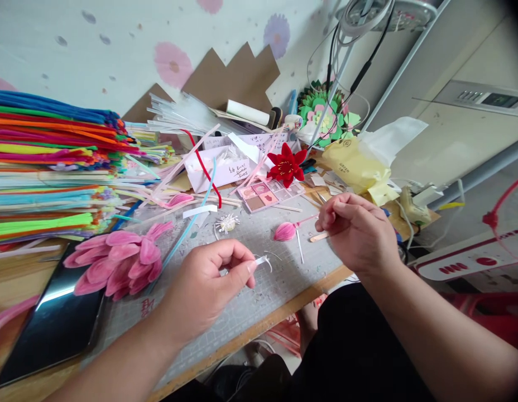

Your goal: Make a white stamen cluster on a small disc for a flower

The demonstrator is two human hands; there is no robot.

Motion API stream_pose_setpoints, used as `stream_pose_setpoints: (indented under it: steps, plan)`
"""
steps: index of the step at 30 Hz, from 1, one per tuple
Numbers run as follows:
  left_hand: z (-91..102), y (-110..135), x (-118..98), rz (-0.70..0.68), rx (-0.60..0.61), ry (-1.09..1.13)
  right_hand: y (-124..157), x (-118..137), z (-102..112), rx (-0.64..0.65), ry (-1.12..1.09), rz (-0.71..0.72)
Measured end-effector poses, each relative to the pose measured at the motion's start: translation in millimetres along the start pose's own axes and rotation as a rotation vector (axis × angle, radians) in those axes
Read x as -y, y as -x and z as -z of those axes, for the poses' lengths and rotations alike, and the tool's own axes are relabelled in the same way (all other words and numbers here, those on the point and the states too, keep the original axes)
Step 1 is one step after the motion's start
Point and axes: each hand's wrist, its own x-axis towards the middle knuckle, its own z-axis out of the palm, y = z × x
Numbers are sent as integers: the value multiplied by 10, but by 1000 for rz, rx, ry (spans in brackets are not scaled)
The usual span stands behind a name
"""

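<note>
My left hand [225, 273] is closed over the grey cutting mat [259, 312]. Between its thumb and forefinger is a small white strip [262, 261] with a thin, curled end. My right hand [357, 229] is raised over the right side of the mat, its fingers curled together; what they hold, if anything, is hidden. Beside it lie a pink fuzzy bud [285, 231] on a thin stem, a thin white stick [300, 246] and a flat wooden stick [319, 237], partly hidden by the hand. A white stamen cluster [226, 224] rests just beyond my left hand.
Bundles of colored pipe cleaners [53, 139] are piled at left. A pink fuzzy flower [116, 259] lies partly over a black tablet [53, 324]. Behind the hands are a red flower [287, 165], a makeup palette [263, 196], a white box [219, 170] and yellow packaging [355, 162].
</note>
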Motion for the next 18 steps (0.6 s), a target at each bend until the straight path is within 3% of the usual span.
stream_pose_setpoints:
  steps: [5,10,13,18]
  plan:
    - [16,-15,57,3,10,-20,65,-19,-58,112,-83,1]
    - [19,-22,64,-3,8,14,130,-62,-92,214,-149,-106]
    - [19,-15,49,-9,21,71,185,-90,-145,372,-144,-200]
    - [18,-3,25,-9,67,105,239,-103,-278,630,75,-260]
